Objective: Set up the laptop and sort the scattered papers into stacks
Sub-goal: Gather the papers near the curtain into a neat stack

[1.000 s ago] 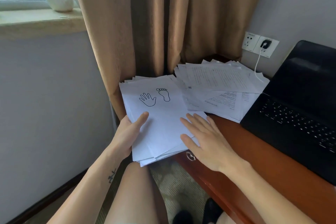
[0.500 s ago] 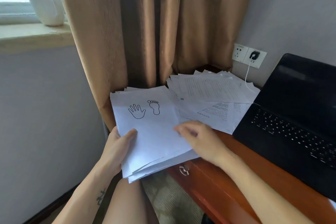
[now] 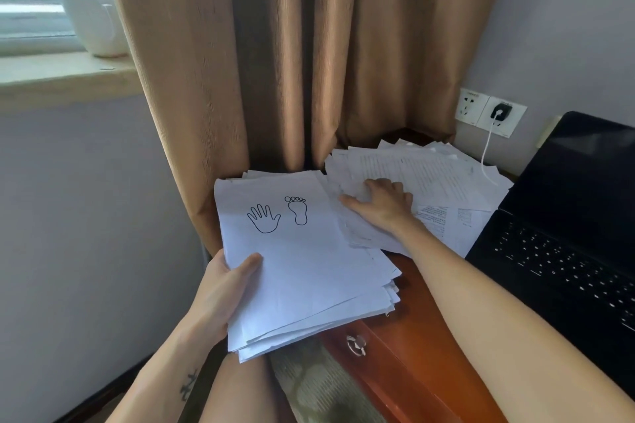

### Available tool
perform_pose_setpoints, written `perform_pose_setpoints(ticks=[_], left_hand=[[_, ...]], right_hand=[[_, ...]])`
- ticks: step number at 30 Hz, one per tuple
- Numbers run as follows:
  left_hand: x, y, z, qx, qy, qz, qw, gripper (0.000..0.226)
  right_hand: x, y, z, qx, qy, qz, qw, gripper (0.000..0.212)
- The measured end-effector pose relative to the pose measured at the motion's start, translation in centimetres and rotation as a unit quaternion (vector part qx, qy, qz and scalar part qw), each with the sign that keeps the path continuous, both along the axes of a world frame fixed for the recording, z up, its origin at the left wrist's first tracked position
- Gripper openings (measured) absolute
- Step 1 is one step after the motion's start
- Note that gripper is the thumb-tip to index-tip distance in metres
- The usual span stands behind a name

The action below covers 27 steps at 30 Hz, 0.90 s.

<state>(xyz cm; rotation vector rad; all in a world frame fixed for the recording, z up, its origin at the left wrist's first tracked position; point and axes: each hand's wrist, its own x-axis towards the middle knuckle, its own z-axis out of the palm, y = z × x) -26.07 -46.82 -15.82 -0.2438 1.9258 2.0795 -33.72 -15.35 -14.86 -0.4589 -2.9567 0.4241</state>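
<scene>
at the glossy desk, left hand gripping smooth paper stack, right hand curled on printed sheets

bare forearms, with a small dark tattoo on the left.

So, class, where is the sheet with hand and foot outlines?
The outline sheet tops the stack the left hand grips, left of centre in the head view, overhanging the desk.

Left hand in thumb-over grip, right hand forward, curled.
</scene>
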Motion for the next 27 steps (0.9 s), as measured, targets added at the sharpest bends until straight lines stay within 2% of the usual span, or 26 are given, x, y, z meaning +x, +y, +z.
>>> perform_pose_setpoints(ticks=[5,12,16,17,21,24,26,27], left_hand=[[0.0,0.1,-0.3,-0.003,0.004,0.003,1.000,0.016],[0.1,0.0,-0.3,0.002,-0.001,-0.003,1.000,0.018],[0.0,-0.2,-0.2,0.004,-0.007,-0.013,1.000,0.018],[0.0,-0.2,0.0,0.003,-0.006,-0.018,1.000,0.018],[0.0,-0.4,0.4,0.013,-0.012,-0.027,0.999,0.020],[-0.3,-0.7,0.4,0.033,-0.026,-0.036,0.998,0.021],[-0.4,-1.1,0.3,0.064,-0.047,-0.022,0.997,0.027],[-0.5,-1.2,0.2,0.080,-0.056,-0.015,0.995,0.036]], right_hand=[[-0.9,-0.1,0.0,0.085,0.022,0.000,0.996,0.054],[-0.5,-0.4,-0.4,0.103,0.140,0.024,0.985,0.026],[0.8,0.4,-0.1,0.105,0.197,0.015,0.975,0.024],[1.3,0.5,0.1,0.082,0.211,0.015,0.974,0.024],[5.2,-1.4,1.5,-0.121,0.270,0.060,0.953,0.022],[9.3,-4.1,2.1,-0.217,0.264,0.126,0.931,0.015],[11.8,-5.4,1.9,-0.226,0.240,0.176,0.928,0.022],[13.0,-5.6,1.5,-0.194,0.243,0.207,0.927,0.025]])
